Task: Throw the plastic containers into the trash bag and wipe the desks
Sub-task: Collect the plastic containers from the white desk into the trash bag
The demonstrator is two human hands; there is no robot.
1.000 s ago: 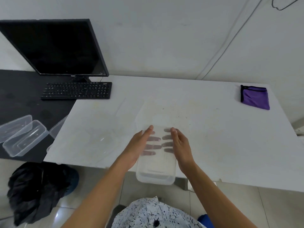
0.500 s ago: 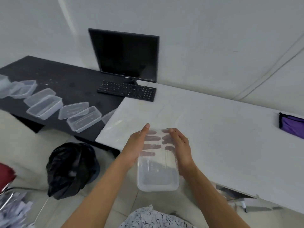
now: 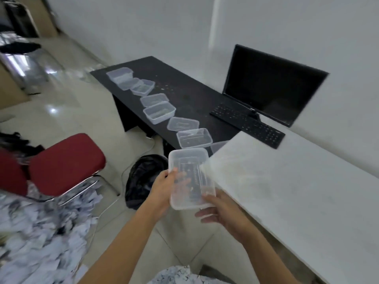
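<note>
Between 2 gripping hands (image 3: 162,190) (image 3: 222,212), clear container (image 3: 189,160)

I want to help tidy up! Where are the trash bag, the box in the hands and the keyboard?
trash bag (image 3: 139,181): head view, crumpled black side.
held container (image 3: 188,160): head view, clear far end.
keyboard (image 3: 248,124): head view, middle keys.

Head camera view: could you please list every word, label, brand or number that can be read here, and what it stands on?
Nothing here can be read as text.
monitor: a small pale mark on its lower bezel, too small to read.
keyboard: key legends, too small to read.
held container: raised marks on its base, blurred.
</note>
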